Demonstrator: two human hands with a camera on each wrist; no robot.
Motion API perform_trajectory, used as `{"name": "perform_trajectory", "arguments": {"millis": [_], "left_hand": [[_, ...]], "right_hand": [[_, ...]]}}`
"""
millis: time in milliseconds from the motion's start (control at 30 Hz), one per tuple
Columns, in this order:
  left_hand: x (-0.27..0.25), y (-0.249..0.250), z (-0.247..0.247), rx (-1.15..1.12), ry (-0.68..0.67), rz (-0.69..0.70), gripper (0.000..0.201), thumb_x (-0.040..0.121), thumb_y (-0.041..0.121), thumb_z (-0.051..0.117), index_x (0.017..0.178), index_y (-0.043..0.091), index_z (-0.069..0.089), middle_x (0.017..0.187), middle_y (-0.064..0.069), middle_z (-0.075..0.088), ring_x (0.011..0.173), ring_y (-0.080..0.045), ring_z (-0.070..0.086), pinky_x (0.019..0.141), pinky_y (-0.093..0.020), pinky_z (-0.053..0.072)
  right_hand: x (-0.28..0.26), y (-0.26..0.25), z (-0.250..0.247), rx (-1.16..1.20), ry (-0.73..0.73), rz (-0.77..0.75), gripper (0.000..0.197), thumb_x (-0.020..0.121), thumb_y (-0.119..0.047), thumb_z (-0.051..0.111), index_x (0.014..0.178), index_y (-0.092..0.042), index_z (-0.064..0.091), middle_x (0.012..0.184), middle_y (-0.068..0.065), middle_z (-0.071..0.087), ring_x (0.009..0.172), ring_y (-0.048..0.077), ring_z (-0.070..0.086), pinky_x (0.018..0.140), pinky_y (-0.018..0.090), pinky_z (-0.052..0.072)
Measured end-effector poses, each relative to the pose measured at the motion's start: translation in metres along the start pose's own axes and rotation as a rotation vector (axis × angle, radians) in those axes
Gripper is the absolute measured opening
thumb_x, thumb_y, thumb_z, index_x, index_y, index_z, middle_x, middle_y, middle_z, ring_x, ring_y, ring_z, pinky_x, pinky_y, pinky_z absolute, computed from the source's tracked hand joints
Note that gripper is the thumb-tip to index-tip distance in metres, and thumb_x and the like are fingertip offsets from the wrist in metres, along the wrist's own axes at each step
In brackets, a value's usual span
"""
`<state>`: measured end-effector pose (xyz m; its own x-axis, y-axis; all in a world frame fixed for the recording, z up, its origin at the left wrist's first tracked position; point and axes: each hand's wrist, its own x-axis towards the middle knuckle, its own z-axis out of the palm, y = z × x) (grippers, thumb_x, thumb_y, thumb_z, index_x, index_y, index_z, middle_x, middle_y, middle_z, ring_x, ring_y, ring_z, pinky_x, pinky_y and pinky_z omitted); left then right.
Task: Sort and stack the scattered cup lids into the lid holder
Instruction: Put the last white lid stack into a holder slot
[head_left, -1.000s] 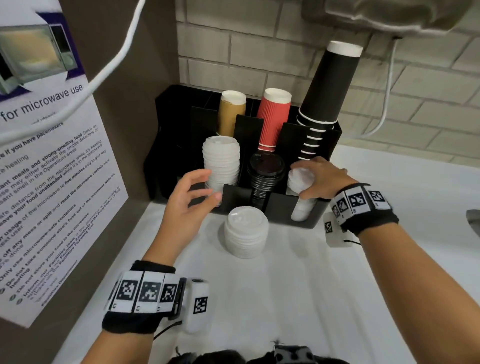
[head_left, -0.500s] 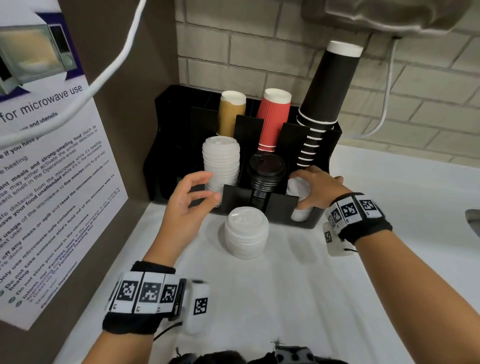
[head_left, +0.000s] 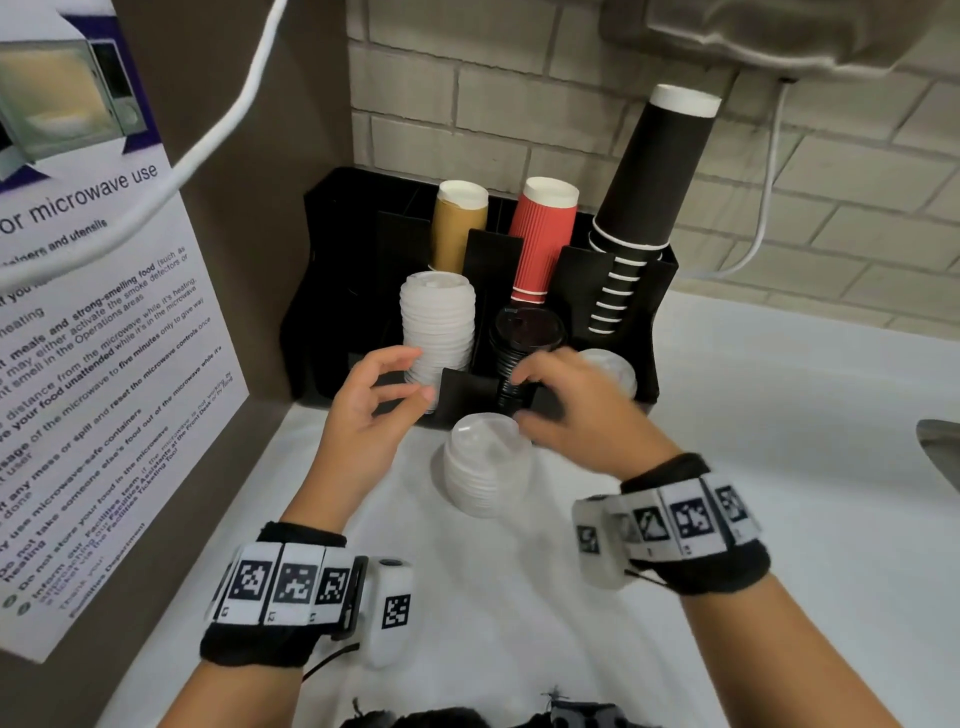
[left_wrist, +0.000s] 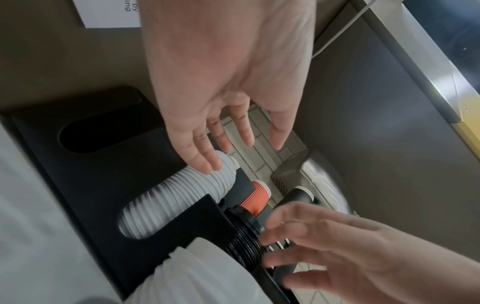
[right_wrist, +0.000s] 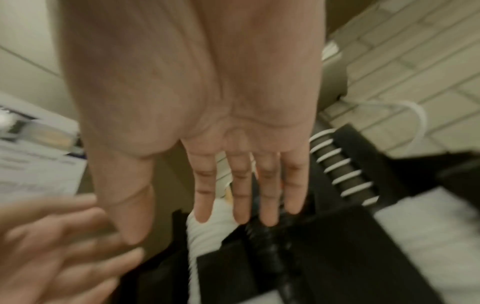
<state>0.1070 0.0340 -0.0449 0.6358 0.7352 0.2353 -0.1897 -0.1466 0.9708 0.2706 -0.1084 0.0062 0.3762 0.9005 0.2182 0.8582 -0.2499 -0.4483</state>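
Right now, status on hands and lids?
Left hand open, empty. Right hand open above loose lid stack. Stack on counter before holder. Nothing blocking.

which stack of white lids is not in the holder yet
The short white stack standing on the counter before the holder; the two other white stacks sit in its front slots.

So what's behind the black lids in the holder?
Right behind the black lids stands a red ribbed cup stack, upside down in the holder. The lids and a divider cover its bottom, so how far down it goes is hidden.
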Motion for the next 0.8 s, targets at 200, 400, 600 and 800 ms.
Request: {"name": "perform_trajectory", "arguments": {"millis": [200,400,600,800], "left_hand": [[-0.003,0.003,0.001,0.007,-0.007,0.0,0.033,0.089,0.006,0.065,0.119,0.02,0.059,0.122,0.006,0.057,0.089,0.004,0.063,0.076,-0.011,0.048],[-0.004,0.004,-0.001,0.031,-0.018,-0.023,0.033,0.09,0.008,0.065,0.121,0.019,0.059,0.123,0.007,0.058,0.093,0.0,0.063,0.085,-0.019,0.051],[-0.005,0.002,0.001,0.056,-0.034,-0.02,0.031,0.09,0.009,0.065,0.117,0.025,0.06,0.123,0.006,0.058,0.092,0.001,0.063,0.089,-0.025,0.051],[-0.006,0.001,0.003,0.056,-0.086,-0.033,0.036,0.085,0.022,0.07,0.116,0.035,0.059,0.124,0.01,0.058,0.101,-0.002,0.063,0.088,-0.027,0.052]], "right_hand": [[0.001,-0.02,0.051,-0.163,-0.231,0.175,0.066,0.067,-0.051,0.076,0.111,-0.024,0.035,0.111,-0.002,0.038,0.1,0.027,0.047,0.085,0.042,0.039],[0.004,-0.018,0.062,-0.107,-0.247,0.216,0.067,0.064,-0.036,0.08,0.112,-0.022,0.035,0.11,0.001,0.033,0.097,0.032,0.048,0.087,0.047,0.043],[0.005,-0.015,0.06,-0.006,-0.233,0.233,0.07,0.06,-0.032,0.081,0.112,-0.026,0.035,0.111,0.0,0.032,0.095,0.031,0.044,0.09,0.05,0.045],[-0.002,-0.012,0.043,0.169,-0.067,0.207,0.065,0.06,-0.03,0.081,0.11,-0.027,0.04,0.111,-0.001,0.038,0.099,0.023,0.047,0.085,0.034,0.046]]}}
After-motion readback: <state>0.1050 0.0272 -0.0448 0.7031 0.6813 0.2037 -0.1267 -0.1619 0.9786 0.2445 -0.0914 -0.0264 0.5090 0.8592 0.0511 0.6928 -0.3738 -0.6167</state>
